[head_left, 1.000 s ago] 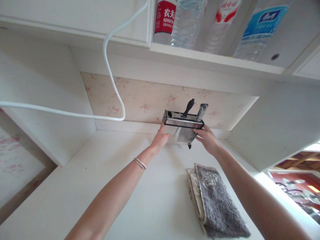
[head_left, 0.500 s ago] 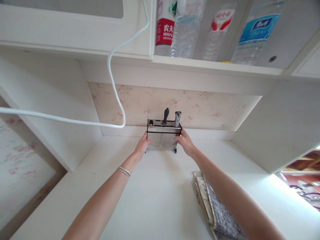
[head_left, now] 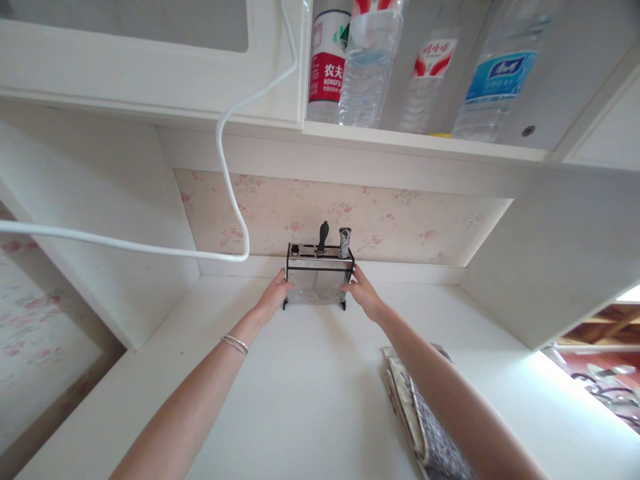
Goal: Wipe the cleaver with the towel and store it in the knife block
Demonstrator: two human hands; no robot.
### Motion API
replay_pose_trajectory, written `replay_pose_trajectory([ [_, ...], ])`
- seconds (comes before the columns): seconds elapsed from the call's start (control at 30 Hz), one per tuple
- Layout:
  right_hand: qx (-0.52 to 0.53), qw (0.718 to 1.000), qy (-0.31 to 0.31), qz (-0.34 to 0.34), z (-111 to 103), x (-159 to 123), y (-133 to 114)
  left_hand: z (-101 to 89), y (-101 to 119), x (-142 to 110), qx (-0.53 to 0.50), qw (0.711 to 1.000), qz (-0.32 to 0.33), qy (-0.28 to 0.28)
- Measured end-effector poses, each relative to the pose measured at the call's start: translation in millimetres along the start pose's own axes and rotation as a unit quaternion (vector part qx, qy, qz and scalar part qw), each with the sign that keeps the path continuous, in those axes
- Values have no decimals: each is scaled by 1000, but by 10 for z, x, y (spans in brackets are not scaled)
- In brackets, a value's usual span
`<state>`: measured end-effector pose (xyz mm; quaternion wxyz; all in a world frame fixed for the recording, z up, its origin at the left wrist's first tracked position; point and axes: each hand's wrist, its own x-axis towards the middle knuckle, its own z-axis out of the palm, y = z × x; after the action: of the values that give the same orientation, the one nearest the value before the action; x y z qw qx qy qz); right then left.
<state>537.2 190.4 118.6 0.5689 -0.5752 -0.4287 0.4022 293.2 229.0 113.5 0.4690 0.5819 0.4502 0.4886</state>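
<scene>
A knife holder (head_left: pixel 316 283) with clear sides and a black frame stands upright at the back of the white counter (head_left: pixel 300 387), close to the wall. From its slotted top rise a black knife handle (head_left: pixel 323 235) and a speckled grey handle (head_left: pixel 345 241); any blades are hard to make out. My left hand (head_left: pixel 274 293) grips the holder's left side, thumb on the front. Its right side is gripped by my right hand (head_left: pixel 364 291), with the thumb on the front too. A bracelet circles my left wrist.
Beneath my right forearm lies a folded cloth (head_left: pixel 413 407) with a patterned grey part. A white cable (head_left: pixel 233 193) hangs across the left foreground. Overhead, a cupboard shelf (head_left: pixel 420 143) holds several plastic bottles (head_left: pixel 370 73). Side panels (head_left: pixel 95 200) bound the niche.
The view has shifted slightly, so the shelf and bottles sit lower and the knife holder farther left in the picture. Both hands keep their hold on the holder.
</scene>
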Motion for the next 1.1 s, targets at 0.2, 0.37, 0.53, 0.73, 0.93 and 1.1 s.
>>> replay_pose_trajectory([
  [0.2, 21, 998, 3, 65, -4, -523, 282, -14, 404, 125, 170, 976, 112, 79],
  [0.37, 73, 976, -159, 134, 151, -1200, 664, 328, 873, 384, 265, 946, 184, 18],
  [0.53, 55, 983, -158, 79, 235, -1529, 1055, 644, 952, 659, 324, 930, 173, 19],
  [0.73, 27, 992, -122, 32, 144, -1589, 1190, 734, 1091, 820, 352, 917, 180, 41],
  [0.93, 1, 992, -125, 20, 149, -1593, 1196, 732, 1267, 929, 333, 923, 190, 31],
  [1.1, -32, 992, -120, 4, 156, -1609, 1229, 701, 1538, 1016, 274, 933, 233, 20],
])
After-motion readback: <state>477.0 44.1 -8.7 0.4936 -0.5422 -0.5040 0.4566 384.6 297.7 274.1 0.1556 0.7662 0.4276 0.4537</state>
